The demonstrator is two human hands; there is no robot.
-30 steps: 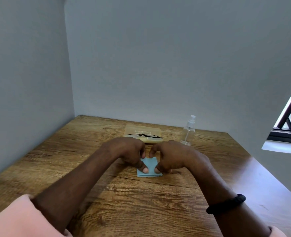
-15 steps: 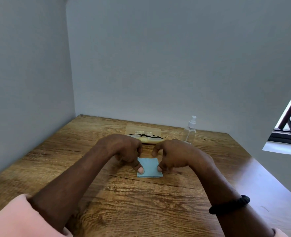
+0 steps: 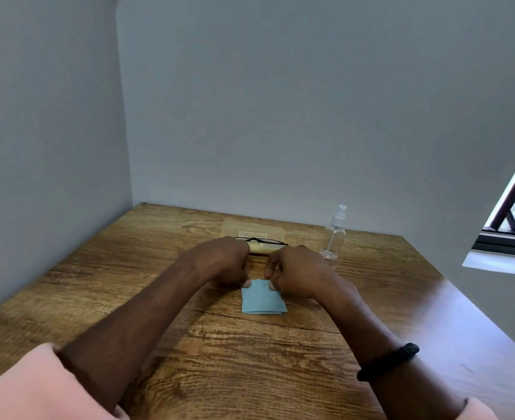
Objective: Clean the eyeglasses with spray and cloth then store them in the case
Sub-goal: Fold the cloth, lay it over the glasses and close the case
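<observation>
On a wooden table [image 3: 250,368] boxed in by grey walls [image 3: 280,116] at left and back. Pinching the far corners of the blue cloth [image 3: 260,300]: left hand [image 3: 226,262] and right hand [image 3: 300,274], fingers curled, close together. Just beyond the knuckles, eyeglasses [image 3: 263,240] resting on the tan case [image 3: 251,230]; spray bottle [image 3: 335,233] beyond and right. Wide wood either side, out to the table's edges.

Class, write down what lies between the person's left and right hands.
The far edge of the blue cloth, pinched at its corners by the left hand and right hand; beyond it, bare wooden table. The head view shows this.
</observation>
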